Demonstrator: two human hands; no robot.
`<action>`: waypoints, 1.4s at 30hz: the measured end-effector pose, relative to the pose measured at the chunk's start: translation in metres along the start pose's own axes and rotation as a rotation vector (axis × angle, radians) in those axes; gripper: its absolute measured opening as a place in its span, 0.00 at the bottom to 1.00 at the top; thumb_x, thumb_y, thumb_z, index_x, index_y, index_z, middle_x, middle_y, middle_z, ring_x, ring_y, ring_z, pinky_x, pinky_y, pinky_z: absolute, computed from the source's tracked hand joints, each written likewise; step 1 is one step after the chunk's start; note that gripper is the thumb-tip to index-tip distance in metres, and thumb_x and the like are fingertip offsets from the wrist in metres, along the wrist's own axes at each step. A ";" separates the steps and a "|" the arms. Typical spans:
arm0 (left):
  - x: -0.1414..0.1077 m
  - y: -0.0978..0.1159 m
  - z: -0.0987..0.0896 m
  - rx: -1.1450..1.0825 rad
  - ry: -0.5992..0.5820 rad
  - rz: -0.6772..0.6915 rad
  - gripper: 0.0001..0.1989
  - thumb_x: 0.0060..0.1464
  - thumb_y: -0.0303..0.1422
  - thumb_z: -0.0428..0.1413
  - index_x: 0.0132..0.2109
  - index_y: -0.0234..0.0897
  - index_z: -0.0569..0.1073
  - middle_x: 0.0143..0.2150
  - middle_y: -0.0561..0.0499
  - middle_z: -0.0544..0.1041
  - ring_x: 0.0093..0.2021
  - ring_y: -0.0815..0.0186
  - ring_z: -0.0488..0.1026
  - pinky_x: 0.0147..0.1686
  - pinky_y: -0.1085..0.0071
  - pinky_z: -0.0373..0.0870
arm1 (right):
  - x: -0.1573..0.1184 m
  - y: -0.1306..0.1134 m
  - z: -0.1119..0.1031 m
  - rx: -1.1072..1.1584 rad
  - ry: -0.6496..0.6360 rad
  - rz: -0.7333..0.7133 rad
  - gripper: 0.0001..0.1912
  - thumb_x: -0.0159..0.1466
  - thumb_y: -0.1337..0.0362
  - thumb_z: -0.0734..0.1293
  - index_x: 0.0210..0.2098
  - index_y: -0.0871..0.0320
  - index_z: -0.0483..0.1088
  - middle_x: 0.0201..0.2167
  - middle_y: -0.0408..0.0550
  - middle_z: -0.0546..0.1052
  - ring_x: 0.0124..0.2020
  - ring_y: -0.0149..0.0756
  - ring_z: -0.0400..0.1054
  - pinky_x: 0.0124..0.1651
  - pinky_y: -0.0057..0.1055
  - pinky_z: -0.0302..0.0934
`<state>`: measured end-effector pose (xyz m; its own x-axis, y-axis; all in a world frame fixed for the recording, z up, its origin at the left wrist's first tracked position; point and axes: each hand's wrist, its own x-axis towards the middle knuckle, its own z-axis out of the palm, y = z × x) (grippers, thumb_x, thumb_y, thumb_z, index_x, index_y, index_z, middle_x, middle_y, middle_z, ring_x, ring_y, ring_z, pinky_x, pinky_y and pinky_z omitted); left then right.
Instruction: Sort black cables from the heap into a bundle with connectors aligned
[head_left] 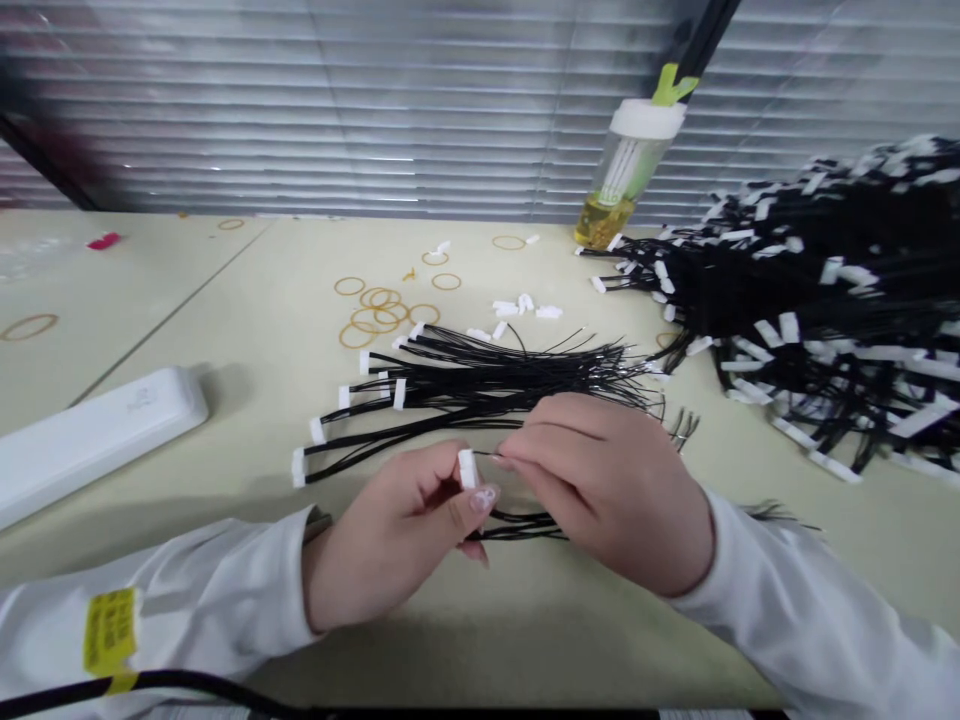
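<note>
My left hand (409,530) is closed, with a small white connector housing (468,468) pinched between thumb and fingers. Black wires (517,527) run rightward from under that hand. Just right of the housing, my right hand (600,480) pinches the end of a thin black wire (489,455) whose tip is at or near the housing; I cannot tell if it is inside. Behind both hands lies a row of black wire harnesses (465,385), white connectors at their left ends and loose wire ends at the right.
A large heap of black harnesses (840,290) fills the right side. Loose white housings (525,304) and rubber bands (382,308) lie farther back. A clear bottle with yellow contents (634,170) stands by the blinds. At left rests a white oblong device (97,435).
</note>
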<state>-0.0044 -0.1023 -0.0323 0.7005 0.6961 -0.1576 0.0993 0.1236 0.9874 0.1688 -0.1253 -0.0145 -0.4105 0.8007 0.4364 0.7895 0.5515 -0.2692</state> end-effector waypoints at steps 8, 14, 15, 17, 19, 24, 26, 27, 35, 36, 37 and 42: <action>0.003 0.001 -0.002 0.129 -0.120 -0.036 0.12 0.55 0.34 0.46 0.25 0.35 0.59 0.23 0.57 0.58 0.23 0.75 0.58 0.25 0.75 0.70 | 0.002 0.002 -0.003 -0.001 -0.041 -0.068 0.11 0.58 0.72 0.57 0.25 0.60 0.70 0.22 0.44 0.68 0.26 0.28 0.57 0.29 0.27 0.51; 0.004 0.003 -0.005 0.131 -0.177 -0.049 0.12 0.55 0.34 0.46 0.25 0.35 0.59 0.22 0.58 0.57 0.23 0.75 0.59 0.25 0.76 0.70 | 0.001 0.002 -0.003 0.015 -0.046 -0.087 0.13 0.57 0.72 0.56 0.25 0.60 0.70 0.22 0.44 0.68 0.26 0.28 0.58 0.30 0.26 0.52; 0.004 0.003 -0.005 0.121 -0.173 -0.050 0.12 0.55 0.35 0.46 0.25 0.35 0.59 0.22 0.58 0.57 0.23 0.75 0.59 0.25 0.76 0.70 | 0.001 0.003 -0.003 0.021 -0.036 -0.091 0.13 0.57 0.72 0.56 0.25 0.60 0.70 0.22 0.44 0.69 0.26 0.28 0.59 0.30 0.26 0.52; 0.004 0.003 -0.005 0.101 -0.148 -0.053 0.12 0.54 0.35 0.47 0.25 0.35 0.60 0.22 0.58 0.58 0.22 0.75 0.59 0.24 0.75 0.70 | 0.002 0.004 -0.003 0.032 -0.008 -0.083 0.12 0.57 0.72 0.56 0.27 0.60 0.70 0.23 0.44 0.69 0.27 0.27 0.60 0.30 0.24 0.52; 0.004 0.003 -0.005 0.081 -0.119 -0.056 0.12 0.54 0.36 0.48 0.26 0.35 0.60 0.23 0.58 0.59 0.23 0.75 0.61 0.25 0.75 0.70 | 0.002 0.006 -0.004 0.037 0.012 -0.054 0.11 0.58 0.71 0.57 0.27 0.60 0.70 0.24 0.44 0.69 0.27 0.26 0.61 0.30 0.23 0.52; 0.005 0.005 -0.005 0.047 -0.041 -0.069 0.12 0.54 0.38 0.48 0.28 0.34 0.62 0.23 0.57 0.63 0.22 0.75 0.65 0.24 0.76 0.69 | 0.004 0.011 -0.004 0.045 0.004 -0.005 0.10 0.59 0.69 0.58 0.27 0.59 0.70 0.24 0.42 0.70 0.26 0.25 0.62 0.28 0.23 0.52; 0.005 0.004 -0.005 0.070 0.000 -0.087 0.13 0.54 0.39 0.48 0.27 0.34 0.62 0.22 0.57 0.64 0.21 0.75 0.66 0.22 0.77 0.68 | 0.005 0.013 -0.006 0.034 -0.010 -0.005 0.09 0.59 0.69 0.59 0.29 0.59 0.70 0.25 0.42 0.70 0.27 0.26 0.63 0.29 0.23 0.54; 0.005 0.003 -0.005 0.087 0.024 -0.093 0.13 0.54 0.39 0.48 0.27 0.34 0.62 0.22 0.58 0.64 0.20 0.75 0.67 0.22 0.78 0.68 | 0.006 0.014 -0.008 0.020 0.007 -0.005 0.08 0.59 0.68 0.60 0.30 0.59 0.70 0.26 0.43 0.71 0.29 0.27 0.64 0.31 0.24 0.55; 0.004 -0.006 -0.003 0.022 0.252 -0.070 0.13 0.55 0.41 0.46 0.30 0.34 0.63 0.23 0.57 0.64 0.20 0.74 0.67 0.20 0.77 0.67 | 0.000 0.010 -0.039 0.022 0.010 0.034 0.15 0.60 0.64 0.60 0.18 0.60 0.62 0.14 0.39 0.61 0.17 0.22 0.52 0.23 0.24 0.47; 0.005 -0.006 -0.002 0.016 0.268 -0.059 0.14 0.55 0.41 0.46 0.30 0.34 0.63 0.23 0.57 0.65 0.19 0.74 0.67 0.20 0.76 0.67 | -0.002 0.010 -0.036 0.037 -0.098 0.032 0.16 0.61 0.63 0.59 0.17 0.60 0.62 0.14 0.39 0.61 0.17 0.22 0.53 0.23 0.24 0.47; 0.005 -0.006 -0.002 0.023 0.279 -0.045 0.14 0.55 0.40 0.46 0.30 0.34 0.63 0.22 0.57 0.65 0.19 0.74 0.67 0.20 0.77 0.67 | -0.003 0.009 -0.032 0.046 -0.193 0.037 0.16 0.61 0.63 0.59 0.18 0.60 0.64 0.15 0.40 0.63 0.19 0.23 0.55 0.24 0.25 0.47; 0.005 -0.005 0.000 0.046 0.287 0.034 0.14 0.54 0.40 0.48 0.28 0.33 0.64 0.21 0.56 0.66 0.18 0.74 0.67 0.20 0.77 0.67 | -0.004 0.008 -0.009 0.044 -0.350 0.080 0.15 0.62 0.63 0.56 0.23 0.58 0.67 0.23 0.43 0.67 0.26 0.27 0.59 0.28 0.27 0.48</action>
<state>-0.0011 -0.0990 -0.0379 0.4762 0.8716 -0.1163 0.1155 0.0691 0.9909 0.1807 -0.1266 -0.0104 -0.4859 0.8689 0.0941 0.8079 0.4876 -0.3309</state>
